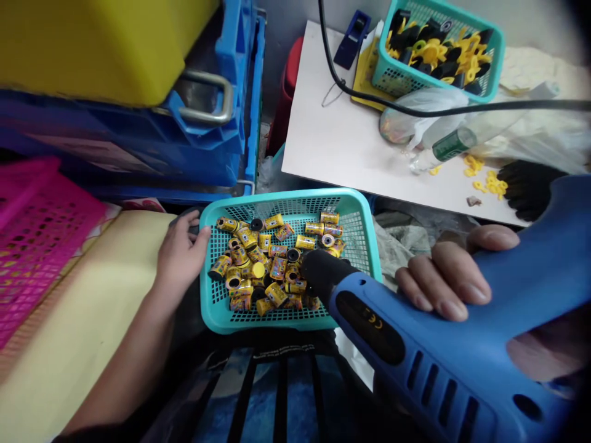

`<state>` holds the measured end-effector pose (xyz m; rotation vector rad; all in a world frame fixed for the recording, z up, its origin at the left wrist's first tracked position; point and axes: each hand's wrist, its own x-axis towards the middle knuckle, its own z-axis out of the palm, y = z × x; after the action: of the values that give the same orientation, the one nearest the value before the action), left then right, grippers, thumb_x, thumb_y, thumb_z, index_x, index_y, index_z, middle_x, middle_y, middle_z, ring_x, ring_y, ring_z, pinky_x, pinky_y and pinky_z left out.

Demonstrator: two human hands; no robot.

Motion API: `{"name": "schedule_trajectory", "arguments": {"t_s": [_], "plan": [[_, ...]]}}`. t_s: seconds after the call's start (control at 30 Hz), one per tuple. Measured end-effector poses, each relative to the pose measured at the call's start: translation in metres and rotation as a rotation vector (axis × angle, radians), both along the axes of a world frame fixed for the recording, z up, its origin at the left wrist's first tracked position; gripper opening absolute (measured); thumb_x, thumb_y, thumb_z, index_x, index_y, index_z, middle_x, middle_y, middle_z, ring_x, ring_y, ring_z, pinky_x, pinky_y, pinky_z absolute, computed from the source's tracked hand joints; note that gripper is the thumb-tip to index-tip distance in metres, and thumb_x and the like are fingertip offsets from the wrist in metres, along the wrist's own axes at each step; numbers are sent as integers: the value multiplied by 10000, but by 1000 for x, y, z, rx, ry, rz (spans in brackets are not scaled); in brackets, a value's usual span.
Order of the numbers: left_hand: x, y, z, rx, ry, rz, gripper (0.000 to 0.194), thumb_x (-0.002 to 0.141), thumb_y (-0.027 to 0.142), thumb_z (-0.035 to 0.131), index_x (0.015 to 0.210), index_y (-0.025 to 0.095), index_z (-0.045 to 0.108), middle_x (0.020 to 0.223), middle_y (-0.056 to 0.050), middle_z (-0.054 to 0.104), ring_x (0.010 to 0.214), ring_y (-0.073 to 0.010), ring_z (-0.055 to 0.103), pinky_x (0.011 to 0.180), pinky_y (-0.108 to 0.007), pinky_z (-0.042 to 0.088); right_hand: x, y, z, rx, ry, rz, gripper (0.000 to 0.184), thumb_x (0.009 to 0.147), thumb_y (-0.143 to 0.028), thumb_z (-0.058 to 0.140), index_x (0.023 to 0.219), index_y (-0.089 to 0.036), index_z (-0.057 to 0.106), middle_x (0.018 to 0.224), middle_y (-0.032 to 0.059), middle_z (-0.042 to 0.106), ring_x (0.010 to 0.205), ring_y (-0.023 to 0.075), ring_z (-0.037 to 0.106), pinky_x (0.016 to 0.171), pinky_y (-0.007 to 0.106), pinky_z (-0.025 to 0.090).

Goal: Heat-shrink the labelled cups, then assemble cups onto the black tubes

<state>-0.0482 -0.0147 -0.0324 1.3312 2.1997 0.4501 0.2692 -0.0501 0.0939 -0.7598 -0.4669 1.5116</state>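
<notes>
A turquoise plastic basket (369, 246) sits in front of me, holding many small yellow printed cylinders (277, 294), some with dark open ends. My left hand (182, 249) holds the basket's left rim, thumb along the edge and fingers curled on the outer side. In my right hand (446, 274) is a blue heat gun (415, 344) with vent slots and a CE mark. Its black nozzle (323, 271) points down over the cylinders at the basket's right part. My right fingers wrap over the tool's body; the palm is mostly hidden behind it.
A white table (341, 141) beyond carries a second turquoise basket (438, 86) of black and yellow parts, a blue tape dispenser (353, 38), plastic bags and loose yellow pieces (492, 183). A black cable (415, 112) crosses above. Blue crates (194, 147) and a pink basket (41, 234) stand left.
</notes>
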Motion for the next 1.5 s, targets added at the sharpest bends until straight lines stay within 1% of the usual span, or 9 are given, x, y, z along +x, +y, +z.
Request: {"name": "schedule_trajectory", "arguments": {"t_s": [0.1,0.2,0.27,0.47,0.67,0.9,1.07,1.27,1.5], "plan": [[-4,9,-6,-4,71,-28,531,901,363,516,1379,133,518,1234,-150,631,988,-268,648,973,-414,495,-5,2,-6,129,-102,132,453,681,-536,801,962,-246,595,557,-59,447,367,102,383,382,262,321],[-10,17,-15,-31,163,-94,511,901,445,487,1356,222,556,1226,-141,614,1110,-319,613,982,-446,481,-9,4,-9,94,-133,94,490,653,-598,800,940,-259,593,541,-66,407,350,101,339,360,270,297],[-13,20,-19,-41,194,-119,495,897,486,473,1322,257,583,1204,-135,612,1099,-332,615,944,-449,492,-14,5,-9,89,-167,81,496,637,-611,806,917,-262,591,529,-68,392,338,97,314,344,271,283],[-17,18,-26,-6,198,-106,438,883,470,482,1229,252,638,1148,-106,628,1015,-306,625,860,-399,495,-38,7,-8,70,-192,35,484,672,-594,785,917,-241,562,544,-71,369,363,92,299,360,261,279],[-19,16,-28,20,184,-94,407,874,465,502,1201,271,646,1124,-79,639,987,-277,628,832,-355,484,-58,12,-11,58,-115,-128,518,602,-513,847,916,-248,532,601,-71,344,453,95,336,452,257,338],[-20,15,-32,47,163,-90,390,876,448,522,1193,265,658,1114,-69,641,950,-255,640,831,-338,484,-68,14,-17,72,-32,-37,552,631,-579,827,944,-235,527,619,-68,346,458,86,337,465,249,353],[-21,16,-35,62,153,-77,380,869,414,552,1198,262,664,1104,-60,644,990,-255,641,858,-334,484,-69,14,-22,100,-3,80,449,725,-534,758,960,-216,545,586,-73,358,414,81,308,426,240,327],[-21,16,-34,52,141,-71,373,865,407,569,1196,265,666,1102,-50,643,945,-244,655,844,-332,488,-55,12,-14,-4,-115,-42,558,586,-548,861,919,-231,546,597,-69,360,447,82,316,442,246,365],[-22,16,-39,76,156,-62,369,863,419,575,1186,270,669,1090,-48,649,937,-242,652,840,-330,486,-69,8,-20,33,-3,-87,530,625,-572,837,915,-225,561,593,-71,332,444,72,322,457,236,376]]}}
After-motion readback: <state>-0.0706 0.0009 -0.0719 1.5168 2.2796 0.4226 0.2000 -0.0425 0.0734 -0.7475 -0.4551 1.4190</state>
